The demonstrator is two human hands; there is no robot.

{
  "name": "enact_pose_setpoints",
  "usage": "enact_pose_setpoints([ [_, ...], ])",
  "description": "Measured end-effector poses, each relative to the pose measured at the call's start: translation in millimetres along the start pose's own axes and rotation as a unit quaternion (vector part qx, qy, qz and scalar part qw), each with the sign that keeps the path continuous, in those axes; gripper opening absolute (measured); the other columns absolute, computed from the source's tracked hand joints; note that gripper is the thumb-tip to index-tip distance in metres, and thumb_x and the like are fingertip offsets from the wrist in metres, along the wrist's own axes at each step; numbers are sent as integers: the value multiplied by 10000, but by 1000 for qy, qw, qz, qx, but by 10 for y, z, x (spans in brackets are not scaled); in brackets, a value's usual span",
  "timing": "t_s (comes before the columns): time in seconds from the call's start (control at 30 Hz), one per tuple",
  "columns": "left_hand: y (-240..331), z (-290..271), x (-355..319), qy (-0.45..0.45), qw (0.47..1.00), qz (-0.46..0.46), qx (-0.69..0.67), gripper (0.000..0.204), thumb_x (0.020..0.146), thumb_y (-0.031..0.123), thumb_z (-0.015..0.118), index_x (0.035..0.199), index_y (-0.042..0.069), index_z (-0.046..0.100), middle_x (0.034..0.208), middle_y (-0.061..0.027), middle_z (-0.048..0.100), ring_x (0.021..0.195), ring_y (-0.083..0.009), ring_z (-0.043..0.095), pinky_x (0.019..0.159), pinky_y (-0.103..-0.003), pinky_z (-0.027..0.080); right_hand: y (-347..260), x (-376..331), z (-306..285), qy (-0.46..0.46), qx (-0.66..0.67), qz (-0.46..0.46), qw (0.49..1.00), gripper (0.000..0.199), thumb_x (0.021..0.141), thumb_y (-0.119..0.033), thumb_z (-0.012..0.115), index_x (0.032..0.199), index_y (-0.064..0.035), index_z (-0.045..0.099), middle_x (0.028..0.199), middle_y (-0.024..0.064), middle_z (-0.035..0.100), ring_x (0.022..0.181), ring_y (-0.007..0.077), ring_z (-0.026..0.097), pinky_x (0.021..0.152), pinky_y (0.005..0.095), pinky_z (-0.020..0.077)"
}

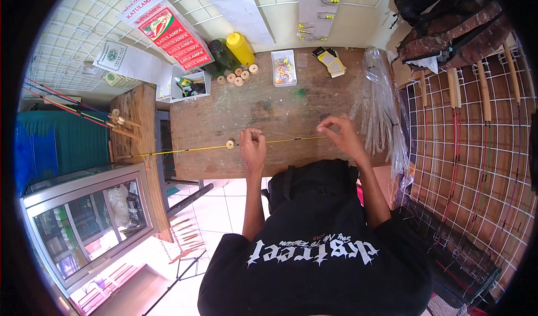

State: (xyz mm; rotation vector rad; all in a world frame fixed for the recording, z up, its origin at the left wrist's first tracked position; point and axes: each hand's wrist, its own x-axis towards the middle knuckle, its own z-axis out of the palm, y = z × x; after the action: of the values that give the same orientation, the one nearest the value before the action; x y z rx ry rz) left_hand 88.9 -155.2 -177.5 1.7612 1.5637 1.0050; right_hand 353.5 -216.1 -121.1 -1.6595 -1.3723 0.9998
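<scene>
A thin yellow fishing rod blank [196, 148] with dark bands lies crosswise over the wooden table [224, 111]. My left hand [253, 146] is closed over the rod, its fingertips bent together just right of a small wooden thread spool [230, 144]. Farther right, my right hand [340, 135] is raised near the rod's right part, thumb and forefinger pinched. A fine thread [288, 133] runs between the two hands, slightly above the rod. Exactly what lies under the left fingers is hidden.
Several wooden spools [238, 78] stand at the back, beside a yellow bottle [241, 48] and a white tray of small coloured parts [284, 69]. Clear plastic tubing [378, 106] lies at the right edge. Rods hang on the right-hand wire grid [465, 148]; a glass cabinet [89, 221] stands left.
</scene>
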Motion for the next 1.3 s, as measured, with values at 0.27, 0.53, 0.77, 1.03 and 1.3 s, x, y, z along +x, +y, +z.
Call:
enact_pose_setpoints([
  [0.27, 110, -31, -26, 16, 999, -21, -20, 56, 840, 30, 582, 888, 9, 562, 810, -109, 503, 706, -220, 540, 652, -341, 435, -10, -16, 403, 1, -145, -69, 987, 132, 789, -217, 754, 864, -114, 718, 851, 31, 677, 881, 239, 504, 883, 373, 371],
  [0.53, 129, -46, -10, 21, 999, -10, -30, 45, 839, 25, 582, 877, 5, 570, 813, -107, 511, 713, -217, 548, 660, -333, 440, 111, -21, 501, 39, -111, -56, 991, 132, 760, -248, 769, 850, -152, 754, 910, 17, 703, 928, 252, 509, 883, 408, 351],
  [0.77, 145, -53, 0, 30, 999, -5, -38, 50, 832, 18, 587, 877, 2, 570, 815, -106, 510, 710, -215, 551, 658, -331, 442, 105, -4, 529, 39, -137, -57, 988, 148, 739, -268, 782, 843, -163, 770, 910, 6, 710, 905, 243, 506, 867, 403, 350],
  [1.03, 126, -49, -14, 35, 999, -1, -37, 55, 828, 18, 596, 876, 7, 569, 801, -98, 492, 691, -203, 532, 632, -327, 424, -15, 22, 537, 18, -122, -18, 992, 180, 728, -277, 797, 845, -140, 781, 795, 58, 711, 792, 228, 554, 819, 375, 407],
  [1.3, 148, -53, -45, 32, 999, 17, -37, 57, 837, 18, 600, 873, -1, 560, 803, -110, 509, 693, -215, 544, 647, -345, 446, 95, 116, 580, -42, -15, 53, 998, 136, 732, -174, 804, 843, -98, 780, 732, 108, 717, 668, 204, 699, 613, 297, 525],
])
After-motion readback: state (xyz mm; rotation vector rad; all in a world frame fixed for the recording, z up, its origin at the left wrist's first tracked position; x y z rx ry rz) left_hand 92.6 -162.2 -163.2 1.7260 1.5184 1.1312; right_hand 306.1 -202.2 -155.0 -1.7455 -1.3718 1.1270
